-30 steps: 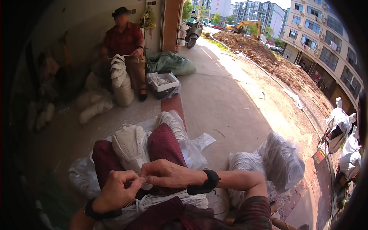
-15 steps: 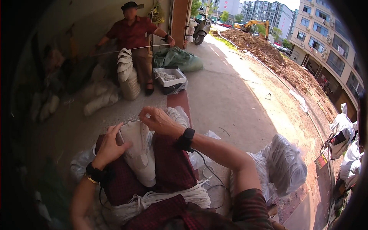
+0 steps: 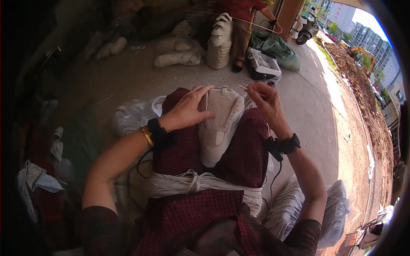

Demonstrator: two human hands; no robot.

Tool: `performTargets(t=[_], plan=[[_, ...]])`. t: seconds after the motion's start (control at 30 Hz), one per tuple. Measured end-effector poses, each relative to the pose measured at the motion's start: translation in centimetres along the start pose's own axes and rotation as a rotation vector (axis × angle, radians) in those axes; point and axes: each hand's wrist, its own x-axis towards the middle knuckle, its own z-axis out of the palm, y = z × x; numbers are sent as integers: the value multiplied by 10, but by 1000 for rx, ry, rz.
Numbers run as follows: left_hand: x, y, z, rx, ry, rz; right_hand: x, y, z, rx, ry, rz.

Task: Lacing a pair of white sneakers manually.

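Note:
Toe toward me, a white shoe (image 3: 217, 138) rests between my knees. My left hand (image 3: 188, 111) grips its left side near the collar, with the thumb over the tongue (image 3: 219, 112). Eyelets run down the right flap. Just right of the collar, my right hand (image 3: 267, 102) is closed in a pinch on a thin white shoelace (image 3: 242, 86), whose tip sticks out to the left. The rest of that lace is hard to make out. Across my lap lies a thick bundle of white shoelaces (image 3: 213, 182).
Clear plastic bags of white shoes (image 3: 333, 209) stand at my right; another bag (image 3: 132, 117) is on the left. Ahead, a person (image 3: 239, 8) sits behind stacked shoe uppers (image 3: 220, 47), beside a white box (image 3: 265, 67) and green sack (image 3: 279, 49). Cloth scraps (image 3: 40, 177) lie far left.
My view has swung left and downward. My right hand has moved from over the collar out to the right with the shoelace. My left hand still holds the shoe.

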Motion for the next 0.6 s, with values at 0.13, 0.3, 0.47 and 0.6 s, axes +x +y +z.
performTargets(t=[0.13,0.3,0.47,0.6], plan=[[-21,16,1,16,132,-30,-38,-18,8,-124,-150,191],[-45,23,8,-47,169,-97,-55,-21,30,-140,-187,175],[-43,20,15,-240,64,-221,-53,-13,45,-273,-171,174],[-42,20,22,-240,139,-176,-48,-16,51,-352,-176,101]])
